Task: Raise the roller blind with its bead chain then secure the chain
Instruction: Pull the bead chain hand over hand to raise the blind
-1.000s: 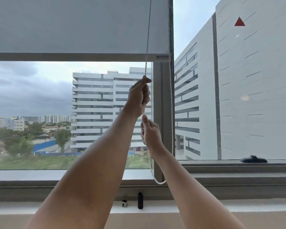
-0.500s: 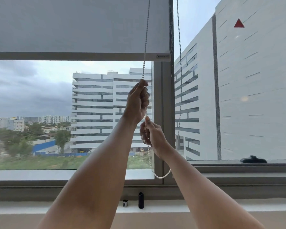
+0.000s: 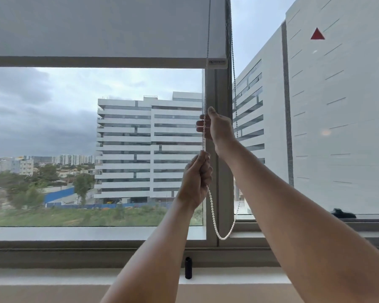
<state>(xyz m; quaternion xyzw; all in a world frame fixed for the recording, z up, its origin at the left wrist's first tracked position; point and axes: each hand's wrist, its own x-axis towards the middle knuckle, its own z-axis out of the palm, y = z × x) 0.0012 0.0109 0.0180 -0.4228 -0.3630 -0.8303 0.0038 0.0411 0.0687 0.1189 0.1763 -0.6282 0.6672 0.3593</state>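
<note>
The grey roller blind point(image 3: 101, 27) covers the top of the left window, its bottom bar at about a fifth of the way down the view. Its white bead chain point(image 3: 212, 206) hangs in front of the window post and loops back up at the bottom. My left hand point(image 3: 196, 182) grips the front strand low down, fingers curled round it. My right hand point(image 3: 219, 127) holds the same strand just above, thumb pointing up. The rear strand runs up behind my right wrist.
A vertical window post point(image 3: 222, 88) stands behind the chain. A small black cylinder point(image 3: 188, 267) stands on the sill below my left forearm. A black object point(image 3: 342, 213) lies on the right window ledge. A red triangle sticker point(image 3: 317, 34) is on the right pane.
My left hand has come down along the chain while my right hand has gone up above it. The blind's bottom bar sits a little higher.
</note>
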